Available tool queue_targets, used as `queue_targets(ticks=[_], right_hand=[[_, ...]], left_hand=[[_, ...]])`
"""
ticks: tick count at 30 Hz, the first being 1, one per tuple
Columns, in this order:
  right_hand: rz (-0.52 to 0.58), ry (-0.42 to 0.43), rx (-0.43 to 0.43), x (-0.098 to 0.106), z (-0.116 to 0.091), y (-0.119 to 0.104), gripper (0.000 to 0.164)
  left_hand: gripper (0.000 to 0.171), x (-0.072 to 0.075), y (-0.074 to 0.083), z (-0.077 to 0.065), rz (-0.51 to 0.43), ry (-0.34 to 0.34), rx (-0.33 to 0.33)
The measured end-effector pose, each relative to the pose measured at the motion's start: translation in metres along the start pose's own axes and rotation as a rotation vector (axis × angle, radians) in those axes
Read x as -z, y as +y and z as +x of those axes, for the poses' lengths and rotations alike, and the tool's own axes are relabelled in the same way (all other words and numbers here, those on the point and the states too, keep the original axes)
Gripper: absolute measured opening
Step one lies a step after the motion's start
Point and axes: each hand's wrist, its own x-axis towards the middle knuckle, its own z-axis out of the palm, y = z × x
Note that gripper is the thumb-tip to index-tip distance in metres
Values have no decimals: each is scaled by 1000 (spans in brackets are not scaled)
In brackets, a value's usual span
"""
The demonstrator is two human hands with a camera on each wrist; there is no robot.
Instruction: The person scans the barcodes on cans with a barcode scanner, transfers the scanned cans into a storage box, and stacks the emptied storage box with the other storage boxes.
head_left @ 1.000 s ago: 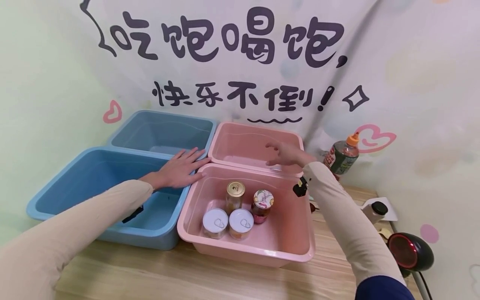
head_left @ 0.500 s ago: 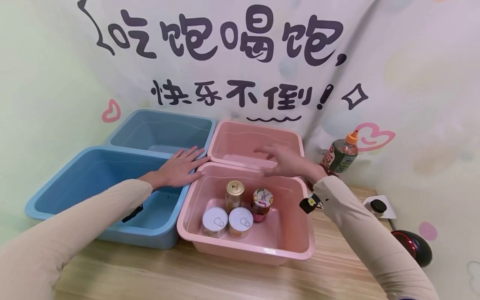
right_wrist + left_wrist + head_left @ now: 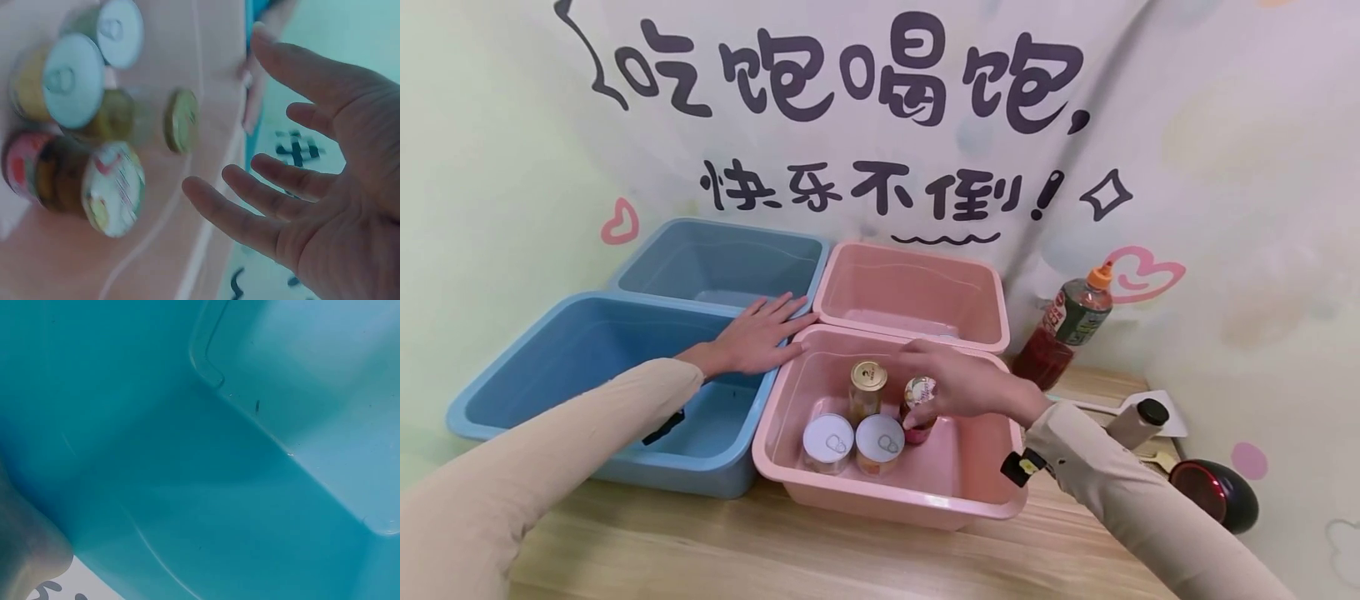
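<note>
My left hand (image 3: 758,337) lies with straight fingers across the adjoining rims of the front blue bin (image 3: 602,304) and the front pink bin (image 3: 775,392). Over that pink bin hovers my right hand (image 3: 958,379), palm and spread fingers shown in the right wrist view, holding nothing. Nearest to it stands a jar with a patterned lid (image 3: 115,187), apart from the fingers in that view and partly covered in the head view. Beside the jar are a gold-lidded jar (image 3: 868,377) and two cans with white pull-tab lids, one left (image 3: 828,439) and one right (image 3: 880,439).
Behind are a second blue bin (image 3: 730,250) and a second pink bin (image 3: 917,258). To the right stand an orange-capped sauce bottle (image 3: 1075,312), a black-capped bottle (image 3: 1138,423) and a black rounded object with a red ring (image 3: 1217,496). A printed cloth hangs behind.
My right hand has come from over the rear pink bin toward me, down over the patterned-lid jar in the front pink bin. The left hand has stayed in place.
</note>
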Motion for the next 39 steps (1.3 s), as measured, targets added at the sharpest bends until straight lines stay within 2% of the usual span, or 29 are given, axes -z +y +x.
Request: queue_targets(ticks=[4, 12, 26, 32, 39], right_hand=[[34, -63, 72, -14, 2, -8, 66], [27, -197, 110, -38, 13, -14, 62], [-153, -362, 13, -72, 38, -8, 62], [-205, -361, -79, -85, 43, -9, 59], [-282, -351, -114, -97, 46, -10, 51]], left_hand=[[62, -1, 0, 1, 10, 1, -2], [62, -1, 1, -1, 6, 5, -6], [62, -1, 0, 0, -2, 9, -9], [62, -3, -2, 1, -1, -4, 5], [62, -3, -2, 2, -7, 5, -1]])
